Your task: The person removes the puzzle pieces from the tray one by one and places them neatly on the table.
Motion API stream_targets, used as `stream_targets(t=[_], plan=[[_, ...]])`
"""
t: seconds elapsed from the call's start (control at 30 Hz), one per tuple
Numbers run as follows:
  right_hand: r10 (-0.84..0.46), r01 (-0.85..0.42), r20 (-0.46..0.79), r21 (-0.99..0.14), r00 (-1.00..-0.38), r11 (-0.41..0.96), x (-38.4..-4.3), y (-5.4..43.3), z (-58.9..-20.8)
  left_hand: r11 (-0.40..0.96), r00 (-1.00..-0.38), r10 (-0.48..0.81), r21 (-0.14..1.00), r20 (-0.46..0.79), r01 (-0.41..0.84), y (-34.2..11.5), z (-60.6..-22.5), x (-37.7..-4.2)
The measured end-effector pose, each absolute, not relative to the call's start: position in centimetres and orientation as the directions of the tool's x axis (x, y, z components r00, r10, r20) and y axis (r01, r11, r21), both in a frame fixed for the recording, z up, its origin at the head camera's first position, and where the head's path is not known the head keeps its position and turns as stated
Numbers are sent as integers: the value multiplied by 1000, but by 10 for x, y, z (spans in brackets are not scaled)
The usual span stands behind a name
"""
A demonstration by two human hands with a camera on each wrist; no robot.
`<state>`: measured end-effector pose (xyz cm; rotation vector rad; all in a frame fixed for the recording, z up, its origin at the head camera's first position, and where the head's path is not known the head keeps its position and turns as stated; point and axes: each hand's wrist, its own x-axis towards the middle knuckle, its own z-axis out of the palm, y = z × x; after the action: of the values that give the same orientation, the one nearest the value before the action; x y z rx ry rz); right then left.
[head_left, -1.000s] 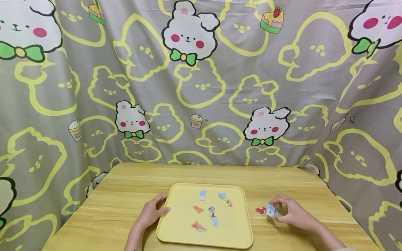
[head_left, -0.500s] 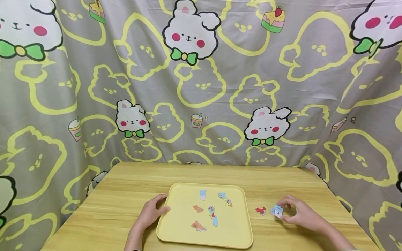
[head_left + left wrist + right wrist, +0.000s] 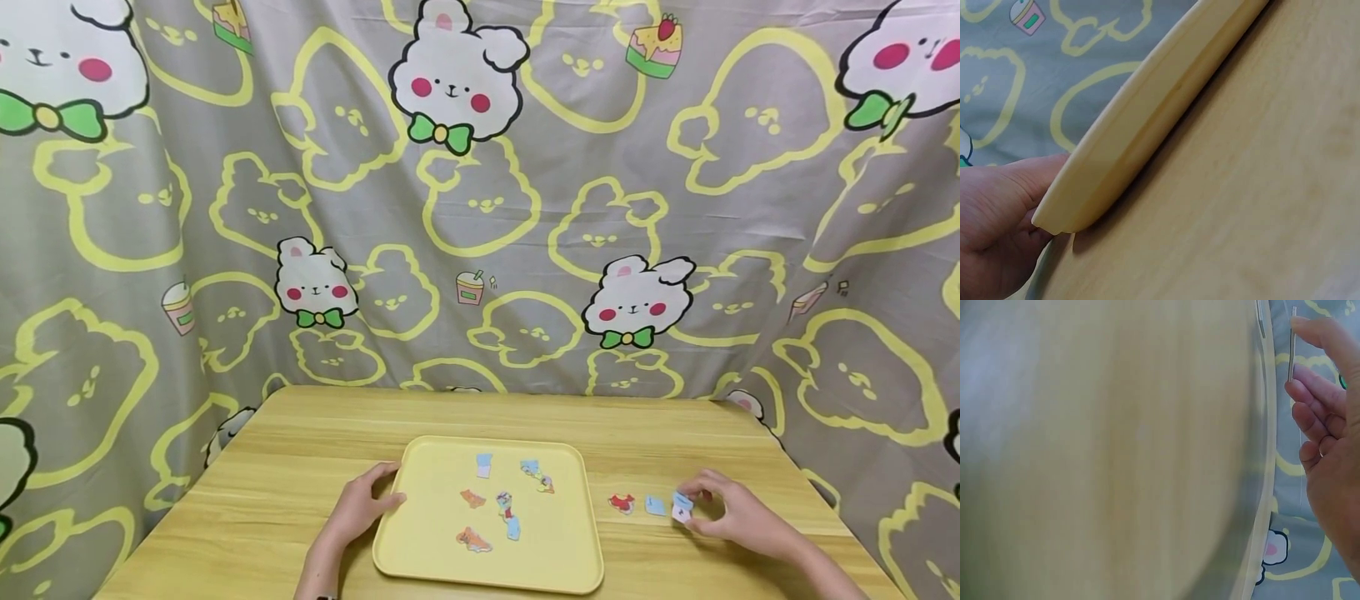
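Observation:
My right hand [image 3: 738, 510] pinches a small blue-and-white puzzle piece [image 3: 682, 507] between thumb and fingers, to the right of the tray. Seen from the right wrist, that thin piece [image 3: 1292, 347] is edge-on, held by the fingertips. Just left of it on the table lie a light-blue piece [image 3: 655, 505] and a red piece [image 3: 621, 502]. My left hand [image 3: 365, 506] grips the left rim of the yellow tray [image 3: 420, 567], thumb over the edge. On the tray are a blue-and-white piece [image 3: 483, 465], orange pieces [image 3: 474, 540] and joined multicoloured ones [image 3: 508, 517].
The wooden table [image 3: 322, 425] reaches back to a grey curtain [image 3: 480, 208] printed with bunnies, which also hangs at both sides. Another joined pair of pieces [image 3: 537, 476] lies near the tray's back right corner.
My right hand has moved right with the blue-and-white piece, away from the red piece. The light-blue piece now lies separate on the table between them. My left hand and the tray stay put.

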<state>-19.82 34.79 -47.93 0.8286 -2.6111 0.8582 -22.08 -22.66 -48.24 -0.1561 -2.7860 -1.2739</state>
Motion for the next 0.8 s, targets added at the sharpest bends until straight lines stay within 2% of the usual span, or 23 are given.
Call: stream_targets(t=[0.23, 0.5, 0.8], plan=[[-430, -577, 390, -459, -814, 676, -198, 351, -479, 653, -991, 60, 746, 116, 127, -227, -484, -221], [-468, -614, 404, -413, -786, 673, -202, 351, -480, 657, -991, 56, 742, 123, 130, -227, -484, -222], [-505, -625, 370, -416, -780, 661, -205, 354, -481, 645, -994, 66, 757, 84, 106, -227, -480, -220]])
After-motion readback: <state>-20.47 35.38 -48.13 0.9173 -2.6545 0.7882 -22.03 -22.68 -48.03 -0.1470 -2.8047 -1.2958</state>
